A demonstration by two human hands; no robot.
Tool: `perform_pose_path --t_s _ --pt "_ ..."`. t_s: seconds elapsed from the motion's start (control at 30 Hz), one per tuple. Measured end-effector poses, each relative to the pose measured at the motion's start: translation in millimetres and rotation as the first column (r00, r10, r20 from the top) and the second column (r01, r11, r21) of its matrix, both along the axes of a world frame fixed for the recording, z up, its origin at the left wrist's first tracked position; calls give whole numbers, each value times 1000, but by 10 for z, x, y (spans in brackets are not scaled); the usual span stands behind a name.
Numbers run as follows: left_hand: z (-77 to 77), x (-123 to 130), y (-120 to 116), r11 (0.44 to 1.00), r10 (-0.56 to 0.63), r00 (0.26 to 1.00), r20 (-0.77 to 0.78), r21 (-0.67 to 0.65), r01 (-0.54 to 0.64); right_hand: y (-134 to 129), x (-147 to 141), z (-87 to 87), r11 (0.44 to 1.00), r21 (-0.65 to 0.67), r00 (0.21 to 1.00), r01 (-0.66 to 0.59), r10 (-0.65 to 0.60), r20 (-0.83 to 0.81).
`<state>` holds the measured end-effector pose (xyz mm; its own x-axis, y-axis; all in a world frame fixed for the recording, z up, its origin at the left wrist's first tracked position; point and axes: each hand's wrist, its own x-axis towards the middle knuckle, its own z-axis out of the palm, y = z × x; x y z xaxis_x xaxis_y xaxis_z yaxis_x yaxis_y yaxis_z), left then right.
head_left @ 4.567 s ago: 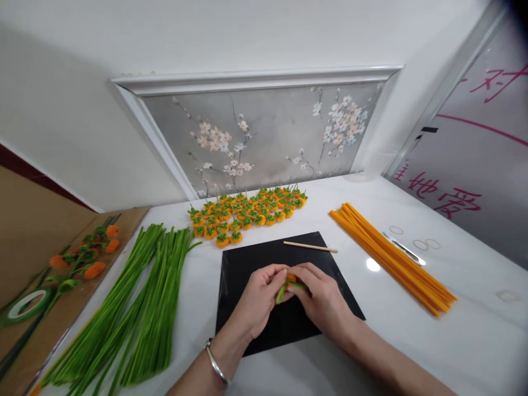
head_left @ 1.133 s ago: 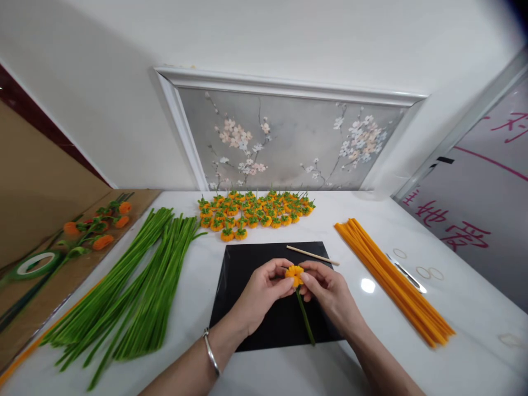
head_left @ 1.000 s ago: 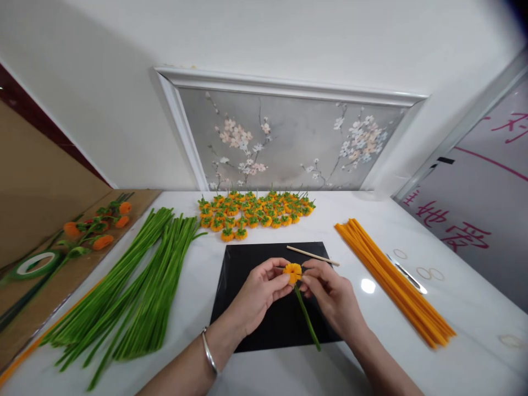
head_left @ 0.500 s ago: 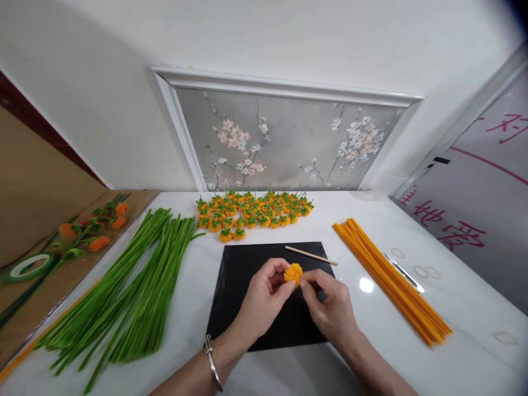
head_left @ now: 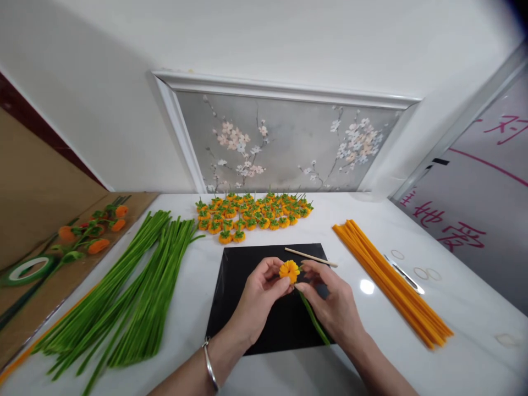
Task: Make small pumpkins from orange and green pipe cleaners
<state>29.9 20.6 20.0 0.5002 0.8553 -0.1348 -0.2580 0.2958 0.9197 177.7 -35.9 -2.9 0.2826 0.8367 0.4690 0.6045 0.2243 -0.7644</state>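
Note:
An orange chenille-stem flower [head_left: 289, 271] with a dark centre is pinched between the thumb and fingers of my left hand [head_left: 260, 294], above the black mat [head_left: 235, 297]. Just right of the flower is my right hand [head_left: 332, 294], thumb and index finger apart with a gap between them. A green chenille stem [head_left: 314, 319] runs from below the flower toward the mat's lower edge, past my right thumb. Whether it joins the flower is hidden. A thin wooden stick [head_left: 311, 257] lies across the mat's top right corner.
Several finished orange flowers with green backs [head_left: 251, 212] stand behind the mat. Green chenille stems [head_left: 140, 297] lie left, orange chenille stems [head_left: 391, 283] right, beside a slim metal blade tool [head_left: 406, 275] and rubber bands [head_left: 421, 273]. Green tape [head_left: 47, 269] sits far left.
The flower has turned to show its dark centre and shifted slightly left. My right fingers have spread from a pinch beside it, and the green stem now shows below.

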Motion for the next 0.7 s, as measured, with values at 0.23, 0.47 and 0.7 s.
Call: perform_pose_path --t_s 0.23,0.47,0.7 --pt "-24 9 -20 996 -43 999 -33 70 45 17 55 43 988 115 973 -106 79 217" --pt "4 35 -53 988 -10 997 -77 156 22 -29 13 102 977 128 947 -170 126 296" --pt "-2 37 -109 999 25 1000 11 34 -25 -44 -57 116 979 117 972 -168 145 183"
